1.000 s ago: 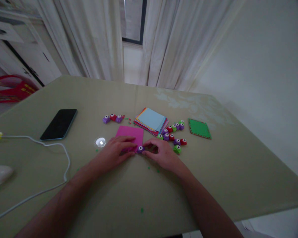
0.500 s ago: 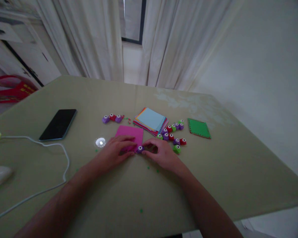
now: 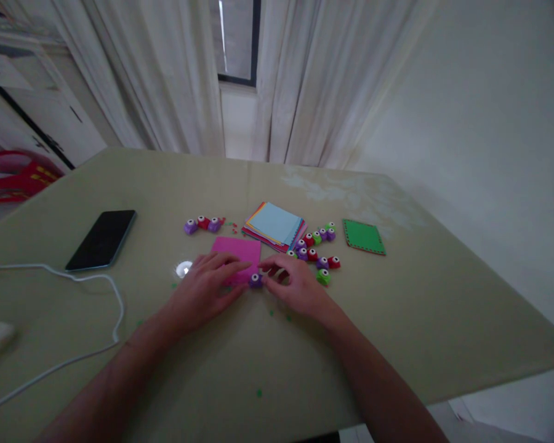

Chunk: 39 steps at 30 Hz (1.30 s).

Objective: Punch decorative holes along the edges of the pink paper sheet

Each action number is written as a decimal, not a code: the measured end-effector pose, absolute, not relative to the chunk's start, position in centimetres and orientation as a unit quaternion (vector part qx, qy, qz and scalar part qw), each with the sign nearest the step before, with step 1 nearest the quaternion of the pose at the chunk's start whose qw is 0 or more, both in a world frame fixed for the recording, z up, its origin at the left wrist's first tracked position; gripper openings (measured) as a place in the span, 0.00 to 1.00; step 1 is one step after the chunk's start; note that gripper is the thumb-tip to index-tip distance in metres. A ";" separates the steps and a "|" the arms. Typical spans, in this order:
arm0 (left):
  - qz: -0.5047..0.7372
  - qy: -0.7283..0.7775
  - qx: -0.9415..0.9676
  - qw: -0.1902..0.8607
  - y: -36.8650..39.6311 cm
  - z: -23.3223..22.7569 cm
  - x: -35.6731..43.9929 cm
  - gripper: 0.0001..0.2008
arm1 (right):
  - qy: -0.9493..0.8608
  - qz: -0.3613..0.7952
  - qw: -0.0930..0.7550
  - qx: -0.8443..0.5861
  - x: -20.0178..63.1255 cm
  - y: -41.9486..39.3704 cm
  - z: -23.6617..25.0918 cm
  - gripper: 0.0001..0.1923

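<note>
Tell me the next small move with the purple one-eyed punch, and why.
Probably squeeze the purple one-eyed punch with the right hand: it sits at the near right corner of the pink sheet, that hand is at it, and the left hand lies on the sheet.

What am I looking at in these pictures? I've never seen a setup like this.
There is no machine here: a person works with two bare hands, seen from one camera worn on the head, looking forward and down. On the pale green tabletop, the left hand rests over a bright pink square sheet. The right hand has its fingers close to a small rounded purple piece with a white eye; I can't tell whether they grip it. Nearby lie a stack of coloured square sheets and a green square sheet with a dark dotted edge. A flat black rectangular phone lies to the left.
</note>
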<state>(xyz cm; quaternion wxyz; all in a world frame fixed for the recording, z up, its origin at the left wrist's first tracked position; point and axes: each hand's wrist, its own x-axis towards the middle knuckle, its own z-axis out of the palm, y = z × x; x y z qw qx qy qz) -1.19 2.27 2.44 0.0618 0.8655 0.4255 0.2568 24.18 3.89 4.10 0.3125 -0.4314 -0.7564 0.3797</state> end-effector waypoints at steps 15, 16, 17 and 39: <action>0.182 0.434 0.870 0.148 2.7 1.1 -2.0 0.19 | -0.784 0.355 0.272 -0.430 24.1 3.8 3.9 0.08; 0.184 0.433 0.870 0.148 2.7 1.2 -2.0 0.19 | -0.784 0.356 0.271 -0.430 24.1 3.8 3.9 0.08; 0.187 0.433 0.869 0.149 2.7 1.2 -2.0 0.19 | -0.784 0.357 0.270 -0.431 24.1 3.8 3.9 0.08; 0.268 0.408 0.860 0.150 2.2 2.7 -1.4 0.20 | -0.778 0.359 0.279 -0.434 24.3 3.8 3.9 0.11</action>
